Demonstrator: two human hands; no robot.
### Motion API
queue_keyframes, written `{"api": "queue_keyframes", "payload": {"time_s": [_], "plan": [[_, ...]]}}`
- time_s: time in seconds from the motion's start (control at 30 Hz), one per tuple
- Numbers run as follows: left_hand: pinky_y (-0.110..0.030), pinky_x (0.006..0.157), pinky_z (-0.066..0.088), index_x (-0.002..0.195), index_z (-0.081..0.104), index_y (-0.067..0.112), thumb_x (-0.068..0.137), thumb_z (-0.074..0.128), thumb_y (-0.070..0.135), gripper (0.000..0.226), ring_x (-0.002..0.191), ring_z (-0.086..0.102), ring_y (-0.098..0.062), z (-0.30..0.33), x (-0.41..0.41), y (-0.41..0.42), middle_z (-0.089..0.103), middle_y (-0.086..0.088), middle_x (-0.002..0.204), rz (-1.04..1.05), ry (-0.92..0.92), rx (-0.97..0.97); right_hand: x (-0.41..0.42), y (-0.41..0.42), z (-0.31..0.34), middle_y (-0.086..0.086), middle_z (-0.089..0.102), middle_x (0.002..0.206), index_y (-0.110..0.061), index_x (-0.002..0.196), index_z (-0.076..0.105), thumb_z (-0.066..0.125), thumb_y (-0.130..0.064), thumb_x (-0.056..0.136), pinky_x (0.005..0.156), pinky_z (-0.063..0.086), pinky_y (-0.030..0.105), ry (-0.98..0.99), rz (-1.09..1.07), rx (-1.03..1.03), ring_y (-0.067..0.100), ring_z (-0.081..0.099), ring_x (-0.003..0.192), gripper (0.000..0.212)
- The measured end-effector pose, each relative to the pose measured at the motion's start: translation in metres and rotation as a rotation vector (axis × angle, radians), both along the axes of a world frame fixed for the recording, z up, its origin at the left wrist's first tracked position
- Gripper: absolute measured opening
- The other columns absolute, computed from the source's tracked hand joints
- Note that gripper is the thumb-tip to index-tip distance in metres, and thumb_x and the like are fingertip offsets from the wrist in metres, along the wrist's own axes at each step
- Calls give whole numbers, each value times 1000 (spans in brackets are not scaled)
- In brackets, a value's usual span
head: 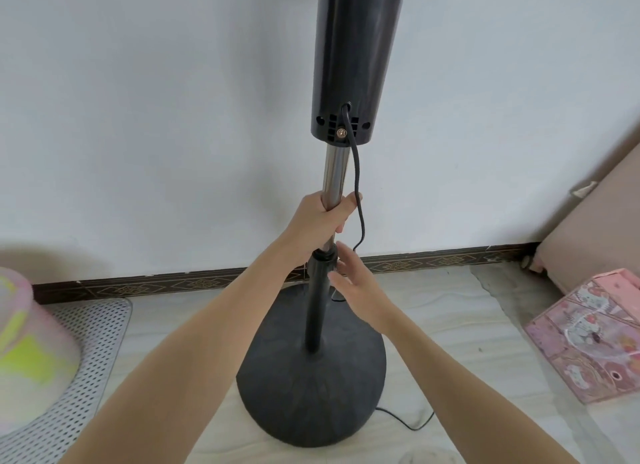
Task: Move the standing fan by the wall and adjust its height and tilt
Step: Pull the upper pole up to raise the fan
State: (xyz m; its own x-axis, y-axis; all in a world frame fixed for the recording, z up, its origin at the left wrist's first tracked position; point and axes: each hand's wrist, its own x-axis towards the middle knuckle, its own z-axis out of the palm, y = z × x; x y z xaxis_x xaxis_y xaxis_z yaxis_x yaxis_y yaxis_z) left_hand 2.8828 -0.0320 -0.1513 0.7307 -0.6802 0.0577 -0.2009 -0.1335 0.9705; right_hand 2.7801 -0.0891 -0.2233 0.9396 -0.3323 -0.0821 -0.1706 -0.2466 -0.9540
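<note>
- Head view: the standing fan (323, 242) stands on the floor just before the wall (156, 117), its round base (311, 387) flat.
- Left hand (325, 216) is clenched round the chrome inner tube (334, 173); right hand (349, 283) is spread, grasping nothing, fingers beside the black collar (323, 256).
- Likely step — height: bear the tube's weight with the left hand while the right loosens the collar, then slide it straight.
- Long axis runs upright; the head is cropped, so its facing cannot be told.

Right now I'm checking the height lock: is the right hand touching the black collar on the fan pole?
Cannot tell. In the head view the open right hand overlaps the collar's right edge, with neither contact nor gap plainly visible.
</note>
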Motion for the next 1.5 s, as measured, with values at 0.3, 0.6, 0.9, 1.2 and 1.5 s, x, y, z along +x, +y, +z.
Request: {"api": "queue_keyframes", "payload": {"time_s": [0.3, 0.6, 0.9, 1.2, 1.5], "plan": [[-32, 74, 43, 53, 45, 11, 89, 53, 39, 47, 57, 42, -17, 0, 1, 2, 43, -2, 52, -5, -11, 13, 20, 5, -18, 0, 54, 117, -16, 116, 42, 75, -21, 73, 94, 46, 27, 9, -235, 0, 15, 53, 108, 55], [-29, 68, 40, 50, 43, 12, 89, 54, 41, 49, 58, 41, -22, -4, 1, 4, 42, -5, 53, 2, -12, 14, 1, -2, -18, 2, 65, 110, -8, 112, 56, 45, 14, 79, 96, 48, 23, -103, -163, 176, 7, 61, 104, 42], [-17, 53, 42, 57, 45, 9, 88, 54, 42, 46, 54, 43, -19, -3, -2, 1, 45, -2, 51, 41, -50, 30, 24, 9, -16, -5, 53, 117, -14, 131, 36, 55, -11, 89, 103, 40, 32, -17, -80, 23, 13, 50, 110, 46], [-23, 70, 43, 50, 45, 9, 89, 52, 40, 51, 59, 49, -19, 16, 2, 3, 47, -3, 51, 76, -91, 14, 29, 4, -14, -5, 53, 115, -15, 128, 35, 55, -14, 89, 91, 35, 27, 73, -19, -81, 14, 49, 106, 44], [-26, 68, 42, 55, 46, 7, 88, 54, 36, 45, 54, 43, -16, 14, 4, 13, 44, -1, 50, 88, -61, -3, 27, 19, -8, -11, 52, 117, -30, 122, 40, 64, -10, 83, 104, 40, 30, -9, -82, 19, 6, 51, 108, 51]]}}
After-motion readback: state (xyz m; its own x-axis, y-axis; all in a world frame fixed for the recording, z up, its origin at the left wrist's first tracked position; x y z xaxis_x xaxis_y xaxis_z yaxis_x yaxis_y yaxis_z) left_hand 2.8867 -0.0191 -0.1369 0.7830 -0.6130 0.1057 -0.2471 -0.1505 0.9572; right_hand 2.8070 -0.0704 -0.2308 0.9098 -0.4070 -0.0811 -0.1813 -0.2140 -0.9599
